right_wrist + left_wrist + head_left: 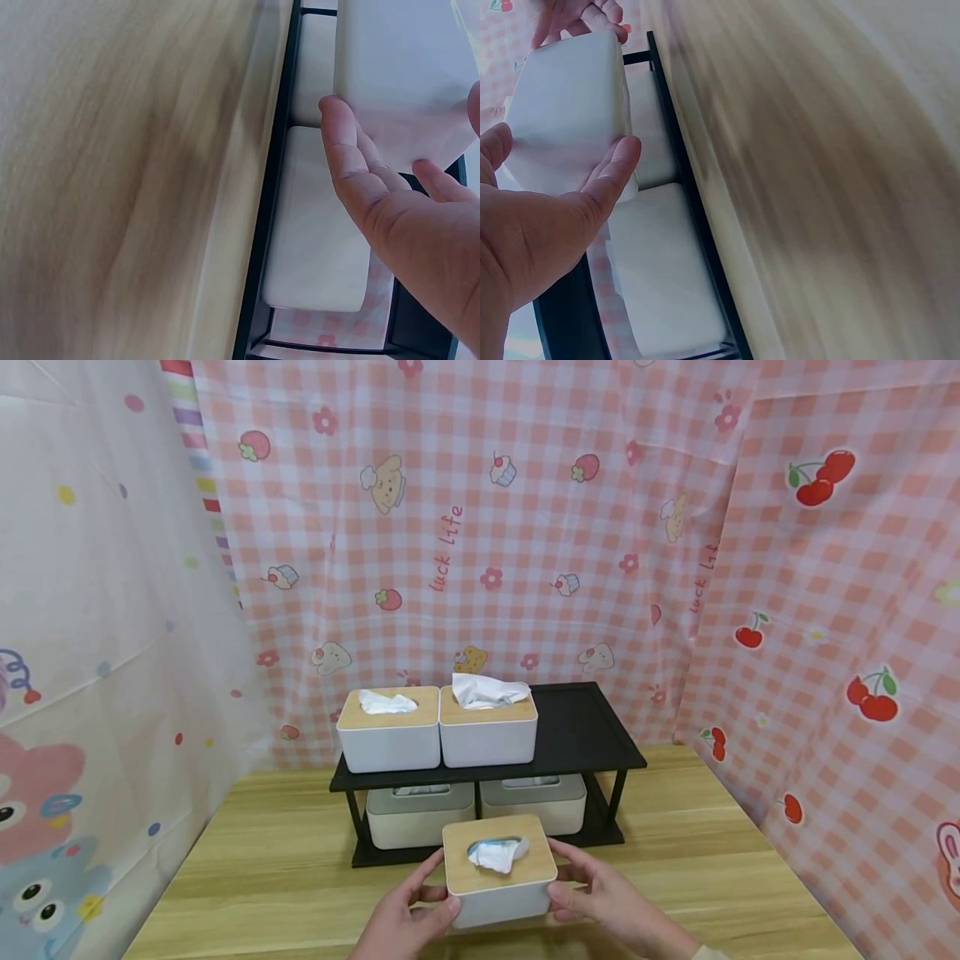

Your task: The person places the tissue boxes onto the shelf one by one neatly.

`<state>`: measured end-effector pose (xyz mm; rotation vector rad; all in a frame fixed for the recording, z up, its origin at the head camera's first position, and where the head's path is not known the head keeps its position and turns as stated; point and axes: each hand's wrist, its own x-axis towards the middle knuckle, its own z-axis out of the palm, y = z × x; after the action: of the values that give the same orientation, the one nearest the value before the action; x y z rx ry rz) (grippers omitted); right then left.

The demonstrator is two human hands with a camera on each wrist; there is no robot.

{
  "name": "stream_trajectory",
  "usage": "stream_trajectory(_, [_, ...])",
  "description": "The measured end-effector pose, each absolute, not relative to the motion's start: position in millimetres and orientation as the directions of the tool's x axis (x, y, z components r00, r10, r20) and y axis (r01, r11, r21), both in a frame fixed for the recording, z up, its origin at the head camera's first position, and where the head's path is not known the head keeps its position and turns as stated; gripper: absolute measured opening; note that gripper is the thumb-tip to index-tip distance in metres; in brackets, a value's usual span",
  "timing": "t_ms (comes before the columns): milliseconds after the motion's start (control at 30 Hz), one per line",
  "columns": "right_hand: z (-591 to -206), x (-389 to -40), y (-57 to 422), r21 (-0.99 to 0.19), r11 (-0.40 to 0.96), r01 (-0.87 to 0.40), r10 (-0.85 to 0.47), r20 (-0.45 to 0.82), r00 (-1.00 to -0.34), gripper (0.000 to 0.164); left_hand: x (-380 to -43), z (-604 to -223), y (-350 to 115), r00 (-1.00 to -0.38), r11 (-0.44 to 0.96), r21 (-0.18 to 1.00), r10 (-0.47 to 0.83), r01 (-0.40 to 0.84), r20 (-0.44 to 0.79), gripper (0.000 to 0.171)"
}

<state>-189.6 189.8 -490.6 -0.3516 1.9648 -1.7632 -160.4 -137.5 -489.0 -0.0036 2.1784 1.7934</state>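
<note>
A white tissue box (501,906) with a light wooden lid is held up between both hands, in front of a black two-tier rack (581,727). A tissue pokes from the oval slot in its lid. My left hand (411,910) grips the box's left end, and my right hand (600,893) grips the right end. In the left wrist view the left thumb and fingers (619,169) press the sides of the box. Right-hand fingers (345,142) lie along the box's side in the right wrist view.
Two wooden-lidded tissue boxes (390,747) (489,743) stand side by side on the rack's top, left and middle. Two grey-lidded boxes (420,824) (551,810) sit on the lower tier behind the held box. The rack stands on a wooden table (262,860), with patterned cloths (487,527) hanging around it.
</note>
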Motion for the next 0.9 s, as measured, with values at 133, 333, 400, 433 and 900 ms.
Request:
stream_trajectory(133, [-487,-189,194,-0.982,0.138,0.133,-0.478,-0.183,-0.859,0.084,-162,-485,-134,-0.948,0.204,0.962,0.221,-0.183,-0.227,0.093])
stream_trajectory(333, [-479,-187,199,-0.986,0.126,0.109,-0.474,-0.157,-0.867,0.083,-163,-479,-128,-0.954,0.208,0.969,0.237,-0.134,-0.183,0.091])
stream_trajectory(400, [-476,-186,201,-0.988,0.119,0.101,-0.471,-0.146,-0.870,0.083,-163,-477,-126,-0.957,0.213,0.970,0.238,-0.117,-0.167,0.090])
stream_trajectory(433, [-474,-186,202,-0.989,0.117,0.095,-0.470,-0.139,-0.872,0.083,-163,-476,-125,-0.958,0.216,0.971,0.238,-0.106,-0.158,0.090])
stream_trajectory(900, [-461,-181,223,-0.993,0.111,0.030,-0.476,-0.080,-0.876,0.080,-162,-458,-107,-0.954,0.225,0.973,0.275,-0.059,-0.121,0.085])
